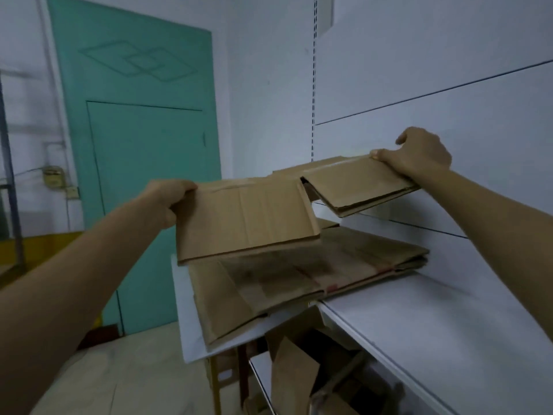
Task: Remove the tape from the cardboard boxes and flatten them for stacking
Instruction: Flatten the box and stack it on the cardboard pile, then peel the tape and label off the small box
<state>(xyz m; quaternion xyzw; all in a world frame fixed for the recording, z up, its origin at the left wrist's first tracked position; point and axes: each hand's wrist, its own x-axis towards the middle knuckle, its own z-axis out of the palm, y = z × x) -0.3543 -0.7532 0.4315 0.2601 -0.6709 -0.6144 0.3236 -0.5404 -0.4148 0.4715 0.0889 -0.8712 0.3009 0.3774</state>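
Note:
I hold a flattened brown cardboard box (248, 217) in the air with both hands. My left hand (167, 202) grips its left edge, fingers curled over the top. My right hand (419, 154) grips the far right end, where two flaps (359, 187) hang down. Below it a stack of flattened cardboard boxes (299, 280) lies on a white shelf board (434, 324), with its left part overhanging the shelf's end. The held box hovers a little above the stack without touching it.
A white wall panel (449, 70) rises behind the shelf. Under the shelf lie several loose cardboard pieces (302, 369) and a wooden stool (230, 375). A teal door (143, 145) stands at the left, with bare floor (119, 378) in front of it.

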